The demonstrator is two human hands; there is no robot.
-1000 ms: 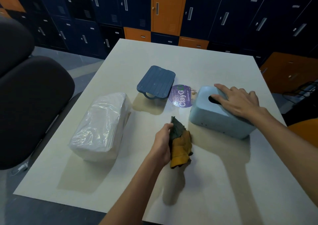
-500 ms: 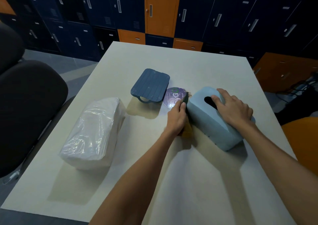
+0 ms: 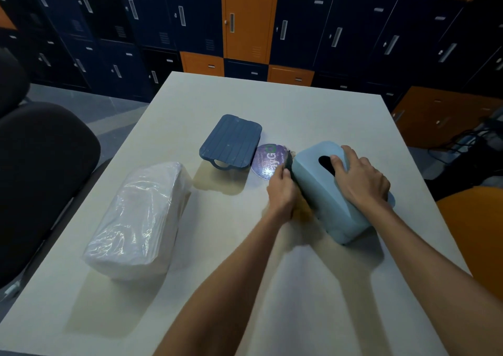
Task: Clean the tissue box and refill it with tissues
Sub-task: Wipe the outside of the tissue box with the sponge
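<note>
A light blue tissue box (image 3: 315, 186) lies on the white table (image 3: 245, 287), its dark slot facing up. My right hand (image 3: 359, 178) presses down on its top, fingers at the slot. My left hand (image 3: 281, 189) holds a dark green and yellow cloth (image 3: 289, 162) against the box's left side; most of the cloth is hidden behind the hand. The box's dark blue ribbed lid (image 3: 231, 143) lies apart to the left. A plastic-wrapped pack of white tissues (image 3: 141, 219) sits at the left of the table.
A round purple sticker (image 3: 265, 162) lies between the lid and the box. A black chair (image 3: 38, 170) stands left of the table, an orange seat (image 3: 473, 233) at the right. Blue and orange lockers (image 3: 245, 18) line the back wall.
My left hand carried the cloth from the table's middle up to the box's left side and pressed it there. The box was turned slightly under my right hand.
</note>
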